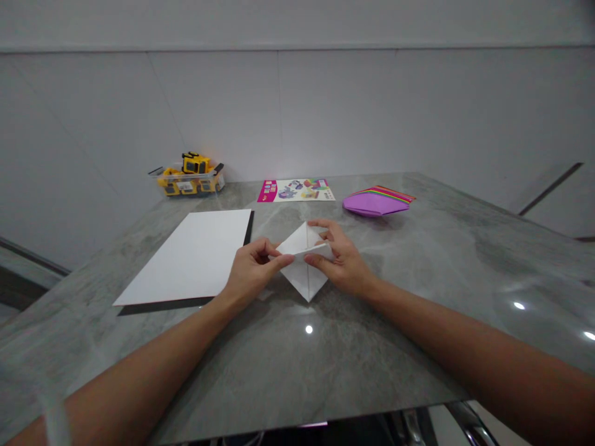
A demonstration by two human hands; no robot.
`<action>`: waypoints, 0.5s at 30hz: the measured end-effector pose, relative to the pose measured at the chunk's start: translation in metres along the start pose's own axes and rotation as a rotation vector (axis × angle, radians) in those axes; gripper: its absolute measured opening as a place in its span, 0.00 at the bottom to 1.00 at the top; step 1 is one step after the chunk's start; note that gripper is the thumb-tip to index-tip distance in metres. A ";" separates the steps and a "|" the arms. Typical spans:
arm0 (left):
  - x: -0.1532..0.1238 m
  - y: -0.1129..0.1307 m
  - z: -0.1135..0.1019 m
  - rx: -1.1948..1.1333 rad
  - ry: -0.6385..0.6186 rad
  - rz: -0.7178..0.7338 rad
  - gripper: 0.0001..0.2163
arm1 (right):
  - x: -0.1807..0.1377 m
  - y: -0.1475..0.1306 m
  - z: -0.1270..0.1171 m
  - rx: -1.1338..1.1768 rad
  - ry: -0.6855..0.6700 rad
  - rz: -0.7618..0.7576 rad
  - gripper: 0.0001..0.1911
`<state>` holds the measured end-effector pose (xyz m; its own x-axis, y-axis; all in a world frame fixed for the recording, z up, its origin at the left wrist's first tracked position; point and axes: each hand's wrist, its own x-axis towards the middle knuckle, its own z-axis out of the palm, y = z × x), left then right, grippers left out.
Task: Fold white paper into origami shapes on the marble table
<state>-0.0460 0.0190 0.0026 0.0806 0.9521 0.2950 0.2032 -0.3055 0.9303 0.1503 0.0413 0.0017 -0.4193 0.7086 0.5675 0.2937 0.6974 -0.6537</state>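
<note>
Between my two hands is a piece of folded white paper (307,282), diamond-shaped with creases down its middle and a flap standing up across it. My left hand (258,263) pinches the flap's left end between thumb and fingers. On the other side, my right hand (339,257) grips the right end, its thumb in front and its index finger reaching to the top corner. The paper's lower point faces me, just above or on the grey table; I cannot tell which.
Left of my hands lies a white board or sheet stack (190,257) with a dark edge beneath. Farther back on the grey marbled table (297,384) are a clear bin of yellow toy vehicles (190,176), a colourful printed sheet (297,190) and a purple folded-paper item (376,203) with rainbow stripes.
</note>
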 end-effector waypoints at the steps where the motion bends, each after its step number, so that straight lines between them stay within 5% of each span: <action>1: -0.001 0.003 -0.001 0.049 -0.075 0.018 0.11 | -0.001 0.001 0.000 -0.046 -0.044 -0.046 0.05; 6: -0.009 0.012 0.003 0.314 -0.283 0.173 0.13 | -0.005 0.001 0.010 -0.119 -0.247 -0.208 0.05; 10: -0.011 0.009 0.007 0.319 -0.241 0.169 0.09 | -0.005 -0.001 0.014 -0.101 -0.249 -0.215 0.07; 15: -0.006 0.004 0.004 0.262 -0.146 0.162 0.11 | -0.001 0.001 0.006 -0.023 -0.118 -0.019 0.10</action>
<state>-0.0419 0.0121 0.0039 0.2677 0.8845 0.3821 0.4185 -0.4640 0.7808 0.1463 0.0406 -0.0024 -0.5225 0.6790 0.5158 0.3042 0.7135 -0.6311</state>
